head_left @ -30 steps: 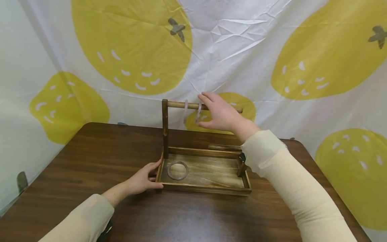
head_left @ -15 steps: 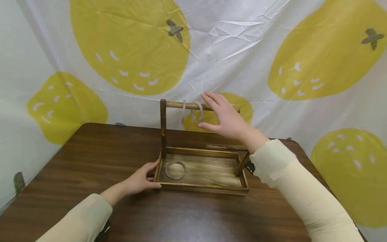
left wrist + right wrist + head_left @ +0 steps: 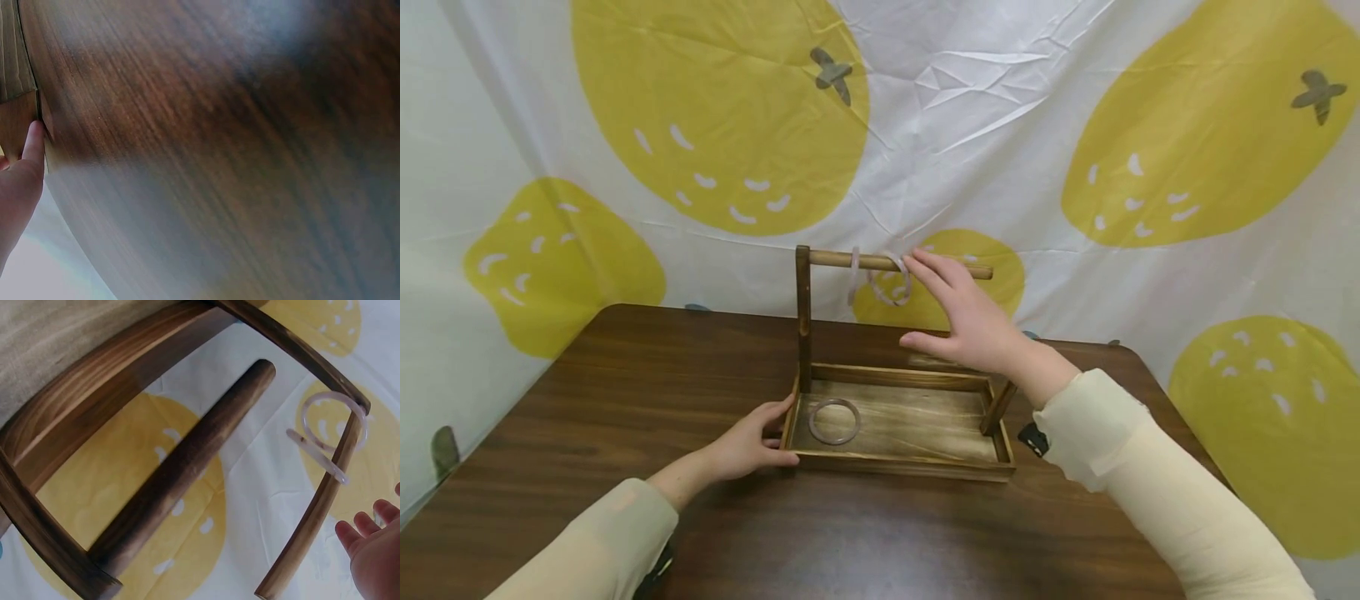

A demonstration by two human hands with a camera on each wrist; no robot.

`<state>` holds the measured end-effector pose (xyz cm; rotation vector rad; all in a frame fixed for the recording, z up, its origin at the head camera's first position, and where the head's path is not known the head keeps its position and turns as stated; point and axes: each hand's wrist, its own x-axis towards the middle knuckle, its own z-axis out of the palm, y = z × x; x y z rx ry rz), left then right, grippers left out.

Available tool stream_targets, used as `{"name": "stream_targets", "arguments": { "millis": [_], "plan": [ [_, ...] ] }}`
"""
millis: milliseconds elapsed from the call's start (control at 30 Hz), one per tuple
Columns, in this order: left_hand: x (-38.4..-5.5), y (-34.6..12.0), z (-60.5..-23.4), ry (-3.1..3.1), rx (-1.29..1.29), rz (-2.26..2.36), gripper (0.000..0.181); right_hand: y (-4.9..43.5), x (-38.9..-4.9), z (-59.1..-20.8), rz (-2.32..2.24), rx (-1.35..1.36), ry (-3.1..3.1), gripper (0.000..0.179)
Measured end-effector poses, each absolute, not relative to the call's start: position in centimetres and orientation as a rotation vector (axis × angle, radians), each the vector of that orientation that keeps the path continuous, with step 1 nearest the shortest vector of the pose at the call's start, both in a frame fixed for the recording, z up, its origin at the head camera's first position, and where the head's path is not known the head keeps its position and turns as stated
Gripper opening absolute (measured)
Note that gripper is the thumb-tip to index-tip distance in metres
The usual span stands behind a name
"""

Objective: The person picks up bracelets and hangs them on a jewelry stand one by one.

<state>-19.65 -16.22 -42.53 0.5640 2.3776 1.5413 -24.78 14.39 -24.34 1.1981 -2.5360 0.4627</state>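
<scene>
Bangle (image 3: 858, 421) lying flat, in wooden tray (image 3: 925, 421)

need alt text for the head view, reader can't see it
A right hand is raised beside two bangles hanging on the upper bar of a wooden stand. The left hand holds the left end of the stand's tray, where a third bangle lies. Behind the brown table hangs white cloth printed with yellow fruit.

Dark brown wood-grain table (image 3: 880, 537); wooden tray stand (image 3: 917, 421) resting on it.
</scene>
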Motion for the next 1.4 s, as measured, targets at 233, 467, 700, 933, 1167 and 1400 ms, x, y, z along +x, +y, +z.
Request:
{"name": "stream_targets", "arguments": {
  "millis": [233, 467, 700, 933, 1167, 1400],
  "plan": [
    [-19.7, -16.2, -42.6, 2.376, 0.564, 1.544, 0.094, 14.5, -24.1, -25.5, 0.514, 1.273, -2.483, 0.086],
    [-19.6, -16.2, -42.5, 2.374, 0.552, 1.54, 0.094, 14.3, -23.4, -26.8, 0.548, 1.338, -2.465, 0.08],
    [-19.6, -16.3, -42.4, 2.363, 0.546, 1.556, 0.094, 13.9, -23.1, -28.1, 0.554, 1.429, -2.458, 0.082],
    [-19.6, -16.3, -42.5, 2.367, 0.547, 1.56, 0.094, 13.4, -22.8, -29.1, 0.563, 1.469, -2.52, 0.083],
    [-19.5, -16.2, -42.4, 2.375, 0.546, 1.557, 0.093, 12.4, -22.7, -30.1, 0.534, 1.501, -2.563, 0.083],
    [-19.5, -16.2, -42.4, 2.369, 0.53, 1.566, 0.093, 11.7, -22.9, -31.0, 0.505, 1.511, -2.586, 0.084]
  ]
}}
